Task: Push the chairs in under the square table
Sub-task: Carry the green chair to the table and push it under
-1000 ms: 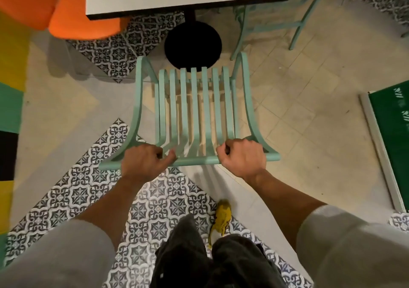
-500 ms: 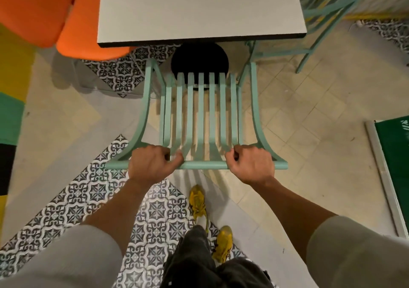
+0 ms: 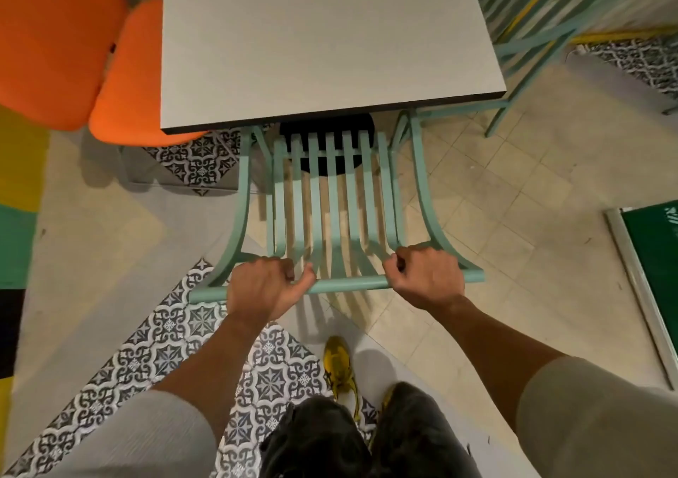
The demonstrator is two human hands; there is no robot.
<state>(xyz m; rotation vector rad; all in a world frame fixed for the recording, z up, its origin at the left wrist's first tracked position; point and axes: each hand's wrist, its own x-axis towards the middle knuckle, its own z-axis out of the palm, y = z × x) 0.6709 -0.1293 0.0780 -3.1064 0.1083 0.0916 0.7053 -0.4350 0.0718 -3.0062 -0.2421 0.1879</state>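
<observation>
A mint-green slatted chair (image 3: 335, 198) stands in front of me, its seat front tucked under the near edge of the square grey table (image 3: 323, 48). My left hand (image 3: 262, 286) grips the chair's top rail on the left. My right hand (image 3: 427, 275) grips the same rail on the right. The table's black round base (image 3: 326, 129) shows through the slats. The chair's front legs are hidden under the tabletop.
An orange chair (image 3: 121, 81) sits at the table's left side. Another mint-green chair (image 3: 532, 37) stands at the right, partly under the table. A green board with a white frame (image 3: 653, 275) lies on the floor at the right. My yellow shoes (image 3: 339, 367) are behind the chair.
The chair has slid forward toward the table, so its seat front now sits under the tabletop edge. Both hands kept their grip on the rail, and I stepped forward.
</observation>
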